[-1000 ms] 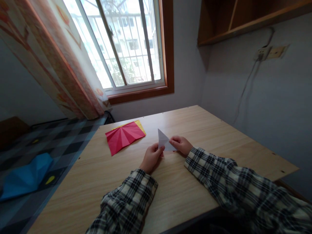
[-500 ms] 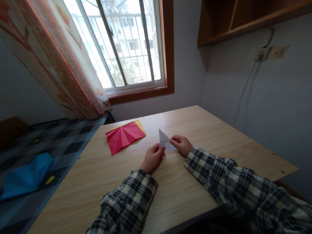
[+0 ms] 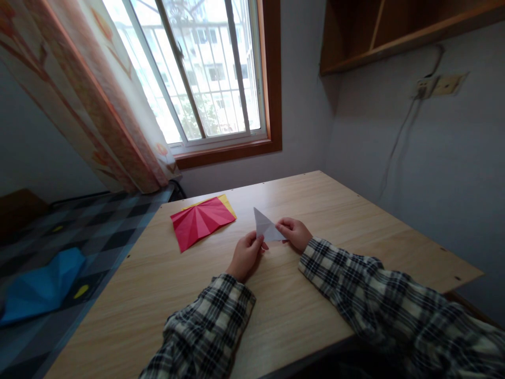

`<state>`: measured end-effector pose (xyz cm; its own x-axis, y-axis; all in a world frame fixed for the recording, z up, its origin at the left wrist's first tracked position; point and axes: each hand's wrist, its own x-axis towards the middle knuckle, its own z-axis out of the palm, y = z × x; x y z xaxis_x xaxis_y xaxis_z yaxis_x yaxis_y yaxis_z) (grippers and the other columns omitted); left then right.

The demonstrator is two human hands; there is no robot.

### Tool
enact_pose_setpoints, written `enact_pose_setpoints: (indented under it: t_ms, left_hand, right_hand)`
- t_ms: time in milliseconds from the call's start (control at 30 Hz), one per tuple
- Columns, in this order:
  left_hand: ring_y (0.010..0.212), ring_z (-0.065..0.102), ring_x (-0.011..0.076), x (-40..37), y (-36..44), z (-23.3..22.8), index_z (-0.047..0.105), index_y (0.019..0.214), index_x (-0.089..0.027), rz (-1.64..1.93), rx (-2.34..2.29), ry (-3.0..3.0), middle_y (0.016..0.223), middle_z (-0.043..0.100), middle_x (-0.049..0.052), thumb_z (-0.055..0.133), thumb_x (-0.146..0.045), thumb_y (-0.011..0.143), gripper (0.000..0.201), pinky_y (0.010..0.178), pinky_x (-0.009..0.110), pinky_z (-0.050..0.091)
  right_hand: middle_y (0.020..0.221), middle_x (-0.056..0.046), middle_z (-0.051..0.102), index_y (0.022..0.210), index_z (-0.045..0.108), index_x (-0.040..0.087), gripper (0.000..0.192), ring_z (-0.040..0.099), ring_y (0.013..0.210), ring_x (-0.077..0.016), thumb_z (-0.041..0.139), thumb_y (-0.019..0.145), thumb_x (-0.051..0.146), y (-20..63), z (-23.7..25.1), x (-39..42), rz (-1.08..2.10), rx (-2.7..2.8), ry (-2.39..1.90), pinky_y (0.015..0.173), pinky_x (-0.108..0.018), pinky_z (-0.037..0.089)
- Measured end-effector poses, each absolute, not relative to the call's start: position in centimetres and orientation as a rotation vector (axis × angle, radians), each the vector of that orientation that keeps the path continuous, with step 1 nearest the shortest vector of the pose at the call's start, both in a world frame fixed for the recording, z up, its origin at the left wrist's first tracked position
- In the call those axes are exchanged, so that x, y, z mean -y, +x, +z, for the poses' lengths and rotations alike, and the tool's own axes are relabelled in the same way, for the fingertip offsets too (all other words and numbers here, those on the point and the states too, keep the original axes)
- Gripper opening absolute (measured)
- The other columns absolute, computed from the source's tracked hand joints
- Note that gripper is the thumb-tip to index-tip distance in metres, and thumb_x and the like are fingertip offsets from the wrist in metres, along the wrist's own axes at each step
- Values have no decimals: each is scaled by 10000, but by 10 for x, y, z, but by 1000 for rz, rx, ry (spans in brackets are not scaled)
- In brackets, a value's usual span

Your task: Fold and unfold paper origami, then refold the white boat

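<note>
a small white paper triangle (image 3: 265, 226), folded, is held over the middle of the tabletop (image 3: 177, 295), its sharp tip at 11 o'clock. the left hand (image 3: 245, 255) pinches its corner at 7 o'clock between thumb and curled fingers; the right hand (image 3: 295, 233) is closed in a similar pinch on the corner at 3 o'clock, so neither is open beyond the paper's thickness. the folding looks partway along: a triangular shape is already made and a faint crease crosses its face, but the piece has not been set down, and how many folds remain cannot be told. reddish bits show under the lower edge, too small to tell as paper or fingertips. at 9 o'clock from the triangle lies a red pleated paper sheet (image 3: 201, 223), its crisp ridges spreading like a fan from the far edge, with a yellow paper sheet (image 3: 228, 202) poking out beneath it at 1 o'clock. the tabletop is pale, smooth wood grain with a soft sheen. farther off, between 8 and 9 o'clock, a blue creased paper sheet (image 3: 43, 289) sits on a dark checked cloth (image 3: 114, 216).
</note>
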<state>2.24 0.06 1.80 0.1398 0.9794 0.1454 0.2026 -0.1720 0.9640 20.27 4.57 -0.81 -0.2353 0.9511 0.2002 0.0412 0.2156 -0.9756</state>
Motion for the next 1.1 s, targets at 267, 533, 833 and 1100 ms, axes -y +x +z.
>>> enact_pose_setpoints:
  t_ms: [267, 533, 833, 1100]
  left_hand:
    - [583, 540, 158, -1, 22, 18, 621, 685, -174, 1137, -1209, 1521, 626, 616, 23, 612, -469, 785, 312, 596, 271, 416]
    - [578, 525, 153, 3, 24, 23, 623, 683, -174, 1125, -1195, 1514, 620, 608, 17, 618, -459, 787, 303, 589, 267, 405]
    - [587, 539, 146, 1, 23, 20, 616, 704, -162, 1130, -1223, 1528, 639, 619, 22, 592, -440, 802, 295, 593, 260, 424]
    - [585, 562, 145, -5, 21, 12, 622, 724, -166, 1186, -1230, 1494, 644, 637, 25, 593, -427, 800, 273, 588, 257, 444]
  right_hand:
    - [630, 18, 594, 803, 603, 169, 327, 558, 501, -110, 590, 796, 496, 203, -10, -47, 1192, 1510, -995, 442, -211, 454]
    - [496, 58, 478, 774, 583, 184, 300, 452, 427, -106, 553, 823, 479, 204, -9, -47, 1090, 1599, -1012, 419, -223, 335]
    - [520, 53, 498, 776, 576, 183, 307, 481, 442, -110, 535, 832, 482, 203, -6, -45, 1100, 1594, -1000, 433, -222, 351]
    - [521, 45, 527, 794, 591, 177, 310, 517, 461, -117, 528, 841, 477, 204, -5, -45, 1106, 1575, -1002, 457, -222, 396]
